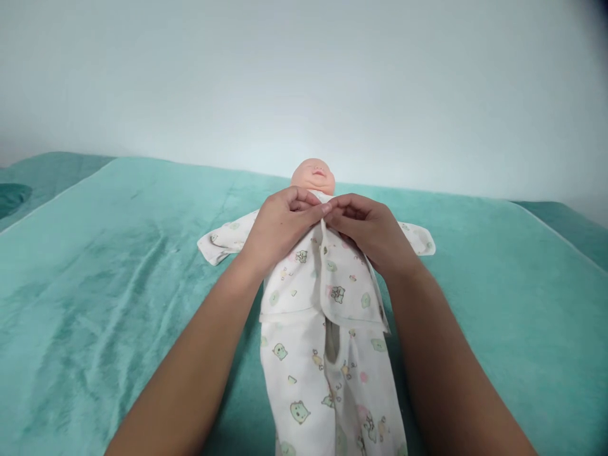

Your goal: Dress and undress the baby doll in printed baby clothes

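Teal blanket (142,285) against pale wall (304,76). Doll (313,177) center, face up, white animal-print shirt (294,272) and pants (299,380). Left hand (368,221), right hand (287,218) pinch shirt near collar; fastener hidden, pant feet cut off.

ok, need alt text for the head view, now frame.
A person's left hand and right hand meet at the front of a white printed shirt, just below the collar, on a doll lying face up with its sleeves spread. Matching pants cover its legs; a teal blanket lies beneath, a pale wall behind.
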Motion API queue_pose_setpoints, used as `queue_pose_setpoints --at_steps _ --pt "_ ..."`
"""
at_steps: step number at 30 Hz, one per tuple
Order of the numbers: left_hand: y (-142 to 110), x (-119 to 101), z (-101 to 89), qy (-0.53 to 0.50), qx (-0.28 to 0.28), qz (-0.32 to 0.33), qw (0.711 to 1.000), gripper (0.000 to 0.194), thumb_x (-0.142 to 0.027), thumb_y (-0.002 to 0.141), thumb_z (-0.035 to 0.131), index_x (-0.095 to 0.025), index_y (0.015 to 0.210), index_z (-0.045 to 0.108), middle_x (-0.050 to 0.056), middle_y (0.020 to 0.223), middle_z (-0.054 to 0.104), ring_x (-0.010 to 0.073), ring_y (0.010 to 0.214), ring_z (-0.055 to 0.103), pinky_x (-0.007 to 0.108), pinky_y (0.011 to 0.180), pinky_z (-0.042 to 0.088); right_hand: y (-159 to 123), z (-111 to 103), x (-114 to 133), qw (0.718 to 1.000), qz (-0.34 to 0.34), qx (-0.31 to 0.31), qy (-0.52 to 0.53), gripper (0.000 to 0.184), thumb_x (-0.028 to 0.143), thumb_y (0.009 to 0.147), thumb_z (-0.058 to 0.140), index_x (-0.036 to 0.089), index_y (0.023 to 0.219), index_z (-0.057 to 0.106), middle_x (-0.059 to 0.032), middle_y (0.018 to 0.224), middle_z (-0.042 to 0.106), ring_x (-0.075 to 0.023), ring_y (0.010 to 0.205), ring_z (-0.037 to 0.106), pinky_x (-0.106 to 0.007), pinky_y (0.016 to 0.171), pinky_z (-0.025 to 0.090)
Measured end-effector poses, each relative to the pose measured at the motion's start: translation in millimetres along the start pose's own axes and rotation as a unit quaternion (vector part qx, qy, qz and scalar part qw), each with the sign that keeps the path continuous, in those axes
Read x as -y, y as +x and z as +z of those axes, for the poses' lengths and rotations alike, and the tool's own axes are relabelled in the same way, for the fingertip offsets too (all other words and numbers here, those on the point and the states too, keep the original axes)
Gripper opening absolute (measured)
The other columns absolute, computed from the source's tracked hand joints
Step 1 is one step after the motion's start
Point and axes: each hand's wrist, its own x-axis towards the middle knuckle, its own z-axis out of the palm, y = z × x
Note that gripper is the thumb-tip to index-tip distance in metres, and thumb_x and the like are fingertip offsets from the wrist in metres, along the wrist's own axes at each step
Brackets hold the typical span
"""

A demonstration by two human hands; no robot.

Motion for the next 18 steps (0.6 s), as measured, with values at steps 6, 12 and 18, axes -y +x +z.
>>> queue_pose_setpoints --at_steps 6,12,18 --pt "0.8 0.0 -5.9 -0.095 0.029 -0.039 0.994 0.031 -0.023 0.066 0.08 -0.019 0.091 0.063 0.0 0.082 0.067 0.0128 0.073 0.063 0.025 0.069 0.047 0.2 0.7 -1.4 1.0 0.006 0.026 0.014 0.023 0.033 0.076 0.077 0.023 0.095 0.067 0.0034 0.08 0.053 -0.0067 0.056 0.042 -0.023 0.048 0.032" --pt "0.4 -3.5 -17.4 -0.053 0.069 -0.022 0.996 0.023 -0.025 0.072 0.076 -0.019 0.089 0.063 -0.002 0.078 0.061 0.0093 0.068 0.055 0.023 0.067 0.044 1.8 -7.8 -0.1 1.0 0.011 0.026 -0.01 0.021 0.038 0.08 0.074 0.021 0.085 0.062 0.003 0.074 0.055 -0.0086 0.059 0.046 -0.024 0.051 0.035" --pt "-10.7 -28.2 -29.2 0.183 0.106 0.003 0.977 0.012 -0.03 0.077 0.067 -0.02 0.085 0.069 0.001 0.081 0.066 0.014 0.072 0.059 0.025 0.062 0.043 -28.3 -2.1 44.1 0.945 0.036 0.072 -0.315 0.043 0.051 0.085 0.065 0.02 0.059 0.052 0.0019 0.055 0.047 -0.0086 0.047 0.036 -0.027 0.043 0.023"
